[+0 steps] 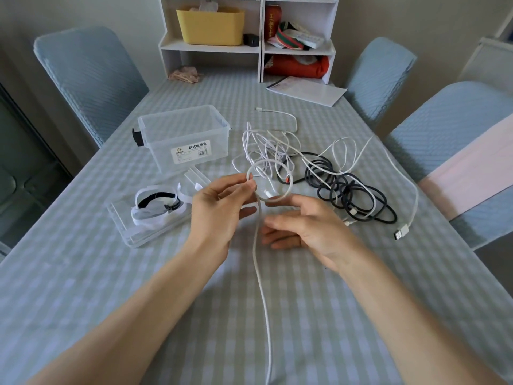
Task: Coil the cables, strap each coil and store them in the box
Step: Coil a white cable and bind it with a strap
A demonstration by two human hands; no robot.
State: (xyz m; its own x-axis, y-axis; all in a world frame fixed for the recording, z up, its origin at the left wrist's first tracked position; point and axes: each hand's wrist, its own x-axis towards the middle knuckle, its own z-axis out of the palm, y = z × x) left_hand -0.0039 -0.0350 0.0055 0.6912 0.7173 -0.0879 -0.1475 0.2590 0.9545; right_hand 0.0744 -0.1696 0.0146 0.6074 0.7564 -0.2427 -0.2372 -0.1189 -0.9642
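My left hand (pixel 222 207) pinches a small loop of white cable (pixel 288 187) above the table's middle. The cable's free length (pixel 261 273) hangs from the loop toward me. My right hand (pixel 302 226) hovers just right of the cable, fingers relaxed and holding nothing. Behind the hands lies a tangle of white cables (pixel 266 145), with a pile of black cable (pixel 347 190) to its right. A clear plastic box (pixel 183 134) stands at the left. Its lid (pixel 133 229) lies nearer me and carries white and black straps (pixel 155 207).
A white cable with a USB plug (pixel 401 233) trails at the right. Papers (pixel 308 91) and a white shelf unit (pixel 249 37) sit at the table's far end. Blue chairs (pixel 88 79) surround the checked tablecloth (pixel 138 287).
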